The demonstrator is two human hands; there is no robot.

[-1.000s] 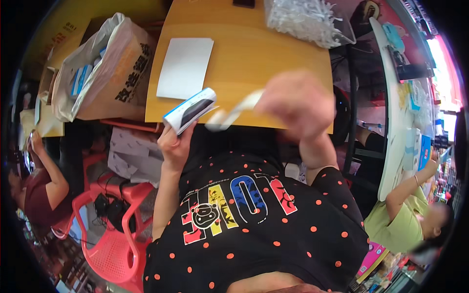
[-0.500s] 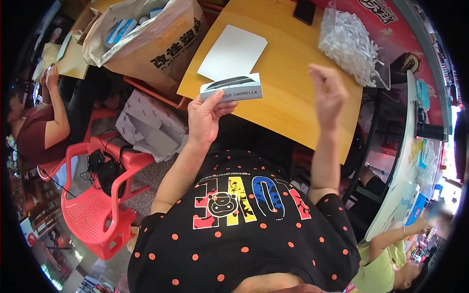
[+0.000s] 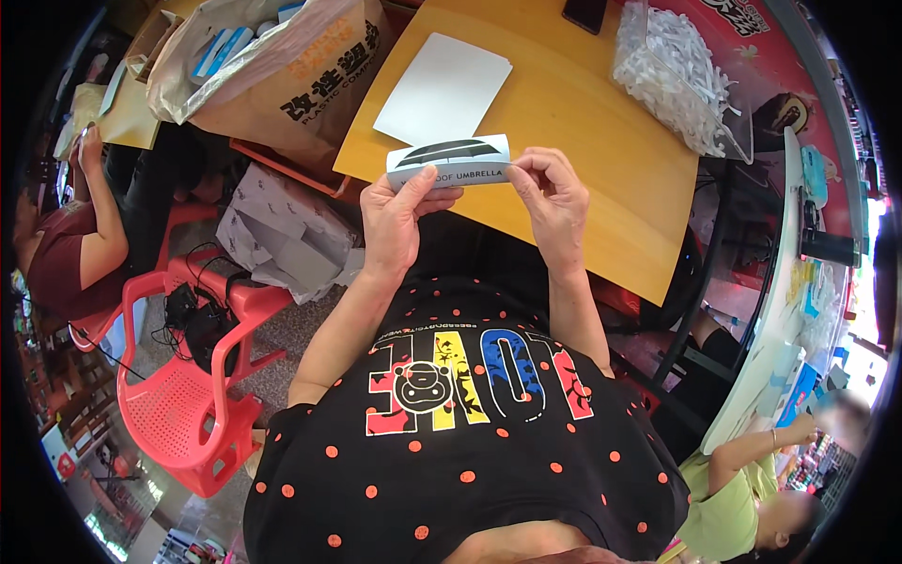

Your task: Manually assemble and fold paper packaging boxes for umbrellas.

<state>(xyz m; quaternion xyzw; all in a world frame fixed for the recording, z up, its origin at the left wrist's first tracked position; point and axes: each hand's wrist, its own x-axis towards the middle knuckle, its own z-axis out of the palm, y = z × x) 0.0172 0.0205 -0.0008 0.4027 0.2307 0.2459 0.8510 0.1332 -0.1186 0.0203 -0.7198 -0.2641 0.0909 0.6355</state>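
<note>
Left hand [image 3: 396, 218]: pinches left end of white printed label [image 3: 449, 161].
Right hand [image 3: 552, 199]: pinches label's right end.
Label position: held level above yellow bench [image 3: 573, 122] near edge, just below white sheet [image 3: 442, 89].

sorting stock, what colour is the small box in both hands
White with a dark curved shape on the small box; seen in the head view.

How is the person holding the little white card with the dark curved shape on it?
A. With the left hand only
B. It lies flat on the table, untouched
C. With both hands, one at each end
C: the left hand pinches one end of the card and the right hand pinches the other, above the edge of the wooden table.
</note>
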